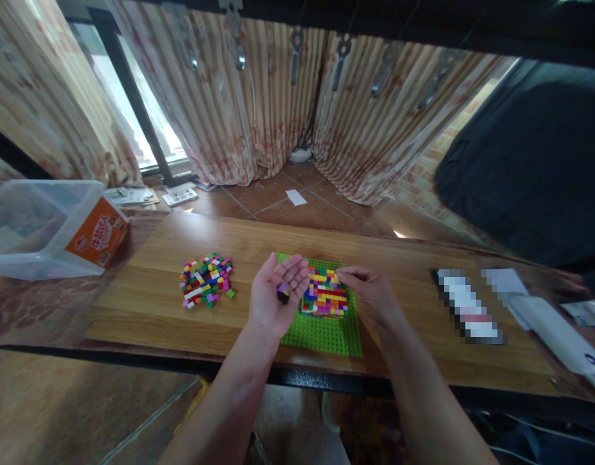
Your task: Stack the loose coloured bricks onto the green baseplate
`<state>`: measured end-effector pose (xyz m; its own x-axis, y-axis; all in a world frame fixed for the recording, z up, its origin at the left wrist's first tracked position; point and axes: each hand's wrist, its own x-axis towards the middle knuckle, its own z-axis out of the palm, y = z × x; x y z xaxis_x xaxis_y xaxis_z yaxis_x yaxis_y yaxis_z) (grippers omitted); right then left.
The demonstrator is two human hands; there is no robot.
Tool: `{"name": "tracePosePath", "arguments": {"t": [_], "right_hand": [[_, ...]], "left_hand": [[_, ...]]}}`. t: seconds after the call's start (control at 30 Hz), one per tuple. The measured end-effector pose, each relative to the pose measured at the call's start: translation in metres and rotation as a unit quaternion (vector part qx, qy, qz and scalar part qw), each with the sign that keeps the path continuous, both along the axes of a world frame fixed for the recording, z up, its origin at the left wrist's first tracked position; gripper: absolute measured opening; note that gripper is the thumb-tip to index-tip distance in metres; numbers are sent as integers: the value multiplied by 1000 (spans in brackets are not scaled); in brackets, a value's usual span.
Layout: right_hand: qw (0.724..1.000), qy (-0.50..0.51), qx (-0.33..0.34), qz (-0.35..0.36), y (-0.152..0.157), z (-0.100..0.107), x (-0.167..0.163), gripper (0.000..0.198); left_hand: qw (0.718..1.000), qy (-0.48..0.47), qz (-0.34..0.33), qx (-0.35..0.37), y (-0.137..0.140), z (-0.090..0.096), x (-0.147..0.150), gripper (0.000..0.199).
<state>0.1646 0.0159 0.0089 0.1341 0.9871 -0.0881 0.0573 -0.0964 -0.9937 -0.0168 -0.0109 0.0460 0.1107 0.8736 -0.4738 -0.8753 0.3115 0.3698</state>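
Note:
My left hand (267,309) is turned palm up and cupped, over the left part of a green studded baseplate (321,341). In its palm lie a few small building bricks (282,296), black and purple. A multicoloured block of stacked bricks (327,298) stands on the baseplate, partly behind the left fingers. At the block's upper right edge, my right hand (369,292) has thumb and forefinger pinched together; whatever is between the fingertips is too small to make out. A loose heap of coloured bricks (207,279) sits on the wooden tabletop to the left.
A clear plastic bin (40,223) with an orange label stands at the far left. On the right lie a pixelated flat object (469,307) and a white device (563,332). Metal clips (342,55) hang overhead. Behind the table (152,284) are curtains (219,103).

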Motion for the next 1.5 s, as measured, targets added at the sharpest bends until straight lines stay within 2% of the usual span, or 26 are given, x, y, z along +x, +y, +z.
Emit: {"name": "tracePosePath", "arguments": {"t": [0.23, 0.53, 0.63, 0.73, 0.8, 0.87, 0.97, 1.07, 1.17, 1.3, 1.4, 1.5], "right_hand": [[993, 95, -62, -17, -1, -2, -3, 23], [993, 102, -63, -13, -1, -7, -2, 21], [997, 77, -26, -17, -1, -6, -2, 20], [995, 25, 67, -75, -5, 2, -6, 15], [987, -21, 132, -84, -11, 11, -12, 10], [982, -63, 176, -19, -21, 21, -21, 6], [962, -129, 200, 135, -37, 34, -38, 6], [937, -184, 228, 190, -48, 38, -53, 6], [926, -224, 240, 185, -52, 36, -64, 9], [926, -232, 238, 176, -54, 33, -69, 12], [937, -204, 223, 174, -50, 35, -60, 9], [954, -187, 206, 116, -39, 35, -37, 9]], "left_hand": [[1000, 7, -4, -21, 1, -4, 3, 37], [1000, 2, 0, -6, 1, -4, 3, 40], [1000, -22, -1, 17, -1, -1, 3, 46], [998, -48, -10, 39, -2, 1, 3, 52], [997, -59, -15, 50, -3, 2, 3, 55], [996, -66, -11, 58, -3, 3, 3, 56], [996, -65, -2, 62, -4, 4, 4, 57], [997, -47, -2, 61, -4, 5, 5, 58], [998, -17, -1, 60, -5, 6, 6, 59], [999, -7, 1, 52, -6, 7, 8, 58], [999, -28, 7, 33, -5, 6, 8, 53], [999, -32, 40, 0, -3, 3, 6, 45]]}}
